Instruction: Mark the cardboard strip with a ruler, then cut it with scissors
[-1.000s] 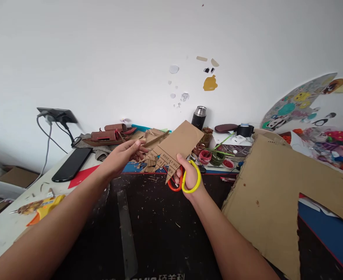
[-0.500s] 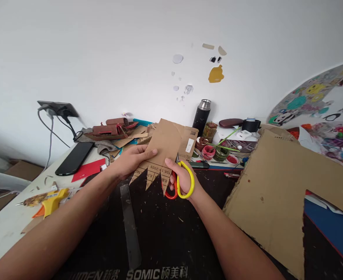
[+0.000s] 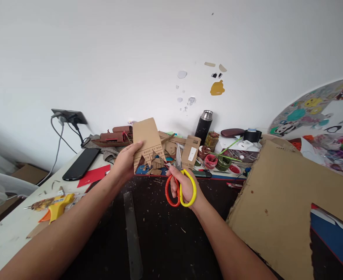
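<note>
My left hand (image 3: 129,159) grips a piece of cardboard (image 3: 146,132) by its left side, thumb on its front face. The lower edge of this piece is cut into pointed teeth, with dark printing above them. My right hand (image 3: 185,184) holds a pair of scissors (image 3: 178,155) with one red and one yellow handle, the blades pointing up and away from me. The blades are apart from the cardboard, just to its right. Behind both hands lie small cardboard scraps (image 3: 156,165) and a cardboard piece with a white label (image 3: 191,151).
A clear ruler (image 3: 132,237) lies on the black mat (image 3: 165,241). At left are a yellow glue gun (image 3: 58,206) and a phone (image 3: 81,164). Paint jars (image 3: 211,160) and a black flask (image 3: 204,126) stand behind. A large cardboard sheet (image 3: 276,202) covers the right side.
The toothed cardboard has moved left, away from the scissors, in my left hand. My right hand has drawn back, so the scissor blades now show. The view has tilted slightly upward.
</note>
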Available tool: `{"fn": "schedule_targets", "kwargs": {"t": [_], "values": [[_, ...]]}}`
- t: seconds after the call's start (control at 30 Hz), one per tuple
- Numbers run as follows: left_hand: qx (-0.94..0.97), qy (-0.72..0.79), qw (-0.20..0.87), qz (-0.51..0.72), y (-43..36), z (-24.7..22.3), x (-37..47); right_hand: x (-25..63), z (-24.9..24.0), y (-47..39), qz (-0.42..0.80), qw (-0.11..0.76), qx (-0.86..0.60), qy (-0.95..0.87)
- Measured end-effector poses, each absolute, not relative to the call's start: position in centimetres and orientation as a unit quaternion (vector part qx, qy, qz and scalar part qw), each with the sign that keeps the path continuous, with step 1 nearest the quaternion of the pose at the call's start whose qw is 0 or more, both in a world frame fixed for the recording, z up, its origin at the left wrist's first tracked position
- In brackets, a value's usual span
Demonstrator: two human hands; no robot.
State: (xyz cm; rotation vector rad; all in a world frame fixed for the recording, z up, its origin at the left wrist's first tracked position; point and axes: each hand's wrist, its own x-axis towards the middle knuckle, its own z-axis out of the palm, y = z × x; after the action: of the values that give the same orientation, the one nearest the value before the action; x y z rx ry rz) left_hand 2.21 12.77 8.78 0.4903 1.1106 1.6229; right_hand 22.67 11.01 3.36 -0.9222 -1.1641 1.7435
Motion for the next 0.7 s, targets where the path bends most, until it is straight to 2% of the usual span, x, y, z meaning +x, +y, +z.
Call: {"fn": "schedule_targets", "kwargs": {"t": [0.1,0.37,0.7], "values": [[0.173,0.456,0.511,0.708,13.2,8.8,1.8,22.6,3.6,10.7,0.690,0.391,-0.371,-0.483],[0.153,0.433,0.486,0.743,13.2,9.4,1.7,22.2,3.5,9.5,0.733,0.267,-0.315,-0.540],[0.138,0.429,0.458,0.767,12.8,9.9,2.1,22.3,2.6,9.5,0.778,0.219,-0.238,-0.539]]}}
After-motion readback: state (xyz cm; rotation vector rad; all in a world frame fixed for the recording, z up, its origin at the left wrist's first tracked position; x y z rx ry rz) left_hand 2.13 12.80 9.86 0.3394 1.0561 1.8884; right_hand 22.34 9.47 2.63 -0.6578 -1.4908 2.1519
